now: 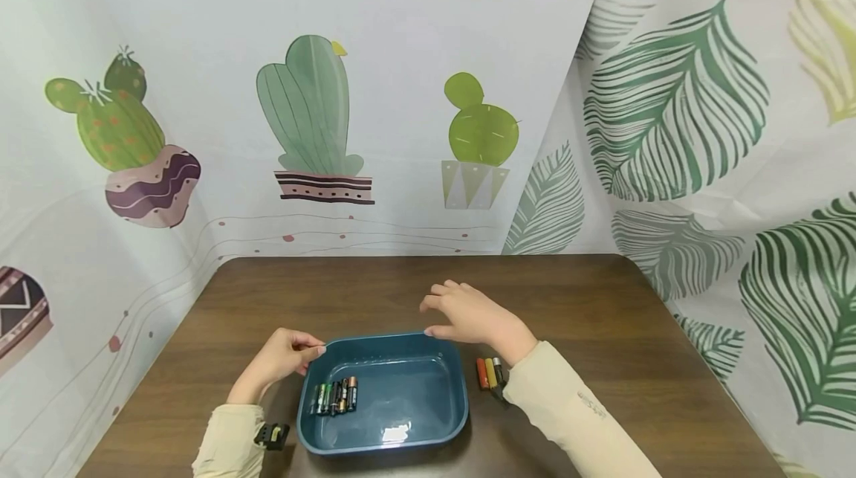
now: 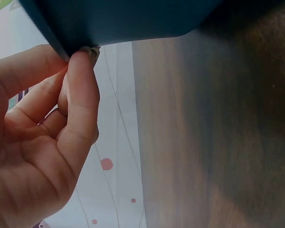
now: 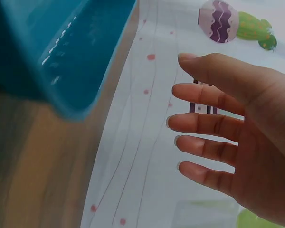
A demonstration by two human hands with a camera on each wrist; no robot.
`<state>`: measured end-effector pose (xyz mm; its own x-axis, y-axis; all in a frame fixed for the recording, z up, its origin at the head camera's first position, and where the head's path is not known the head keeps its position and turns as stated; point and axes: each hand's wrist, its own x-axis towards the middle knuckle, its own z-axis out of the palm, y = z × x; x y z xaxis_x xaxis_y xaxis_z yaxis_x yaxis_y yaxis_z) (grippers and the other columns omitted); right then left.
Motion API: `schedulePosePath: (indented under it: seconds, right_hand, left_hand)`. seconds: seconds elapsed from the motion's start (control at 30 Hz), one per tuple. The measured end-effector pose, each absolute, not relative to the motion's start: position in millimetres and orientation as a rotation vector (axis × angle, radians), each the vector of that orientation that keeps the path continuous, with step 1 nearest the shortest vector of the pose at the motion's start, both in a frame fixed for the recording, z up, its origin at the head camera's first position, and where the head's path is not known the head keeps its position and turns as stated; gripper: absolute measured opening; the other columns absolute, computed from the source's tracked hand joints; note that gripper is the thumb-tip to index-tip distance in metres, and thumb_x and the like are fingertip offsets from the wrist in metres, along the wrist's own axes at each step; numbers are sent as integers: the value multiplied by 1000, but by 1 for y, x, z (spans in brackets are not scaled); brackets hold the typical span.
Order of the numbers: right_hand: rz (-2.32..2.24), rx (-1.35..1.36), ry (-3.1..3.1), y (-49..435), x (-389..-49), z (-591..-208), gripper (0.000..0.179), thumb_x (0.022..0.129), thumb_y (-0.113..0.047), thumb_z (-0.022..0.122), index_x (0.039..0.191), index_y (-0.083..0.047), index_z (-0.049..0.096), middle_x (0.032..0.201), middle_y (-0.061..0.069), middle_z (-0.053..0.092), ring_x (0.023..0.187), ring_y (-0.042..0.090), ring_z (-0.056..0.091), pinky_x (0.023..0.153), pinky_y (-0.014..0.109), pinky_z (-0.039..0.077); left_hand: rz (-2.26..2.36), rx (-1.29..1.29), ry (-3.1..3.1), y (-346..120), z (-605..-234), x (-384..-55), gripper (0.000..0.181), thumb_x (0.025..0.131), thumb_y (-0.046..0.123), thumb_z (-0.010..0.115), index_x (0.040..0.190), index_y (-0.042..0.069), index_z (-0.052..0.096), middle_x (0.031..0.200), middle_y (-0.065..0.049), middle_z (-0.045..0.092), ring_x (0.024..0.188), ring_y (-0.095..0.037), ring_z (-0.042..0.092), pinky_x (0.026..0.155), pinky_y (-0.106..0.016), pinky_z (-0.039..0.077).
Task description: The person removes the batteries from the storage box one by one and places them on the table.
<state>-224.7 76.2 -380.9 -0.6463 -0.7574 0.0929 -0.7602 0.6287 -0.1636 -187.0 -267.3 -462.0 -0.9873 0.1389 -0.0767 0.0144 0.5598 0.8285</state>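
A dark blue rectangular tray (image 1: 394, 407) stands on the table, with several batteries (image 1: 334, 397) lying side by side in its left part. At the tray's far left corner, my left hand (image 1: 279, 356) pinches the rim between thumb and fingers; the left wrist view shows the fingertips right at the tray's corner (image 2: 118, 21). My right hand (image 1: 469, 314) is over the far right corner with its fingers spread and nothing held. In the right wrist view the right palm (image 3: 266, 118) is bare, and the fingers are apart from the tray wall (image 3: 92, 47).
Three more batteries (image 1: 490, 373), red, yellow and dark with silver, lie on the table to the tray's right, close by my right sleeve (image 1: 568, 411). The brown wooden table (image 1: 374, 292) ends at a printed cloth backdrop (image 1: 401, 128) with cacti and leaves.
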Motion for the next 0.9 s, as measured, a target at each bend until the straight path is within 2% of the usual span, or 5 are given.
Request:
schedulePosePath:
  seconds: [0.3,0.6,0.9]
  right_hand:
    - [98,1479,-2762,23,-220,-387,35,92,-39,65,119,-18,66,113,-3,62,107,17,54,92,34,46]
    - [-95,1498,-2795,-16,-215,-402,37,89,-45,67,118,-23,66,111,-9,60,104,11,53,92,31,45]
    - [-195,1529,-2816,-44,-209,-416,41,83,-51,70,114,-23,68,103,-9,61,93,9,50,80,25,43]
  left_hand:
    - [1399,79,2672,-265,-462,-187,11,88,5,68,92,-4,73,75,-7,67,61,-18,60,56,-33,55]
    - [1409,64,2681,-264,-464,-187,11,87,4,68,91,-5,73,74,-7,67,59,-18,60,54,-32,55]
    - [1424,68,2662,-263,-462,-187,13,88,6,68,91,-6,72,73,-9,67,57,-18,59,54,-34,55]
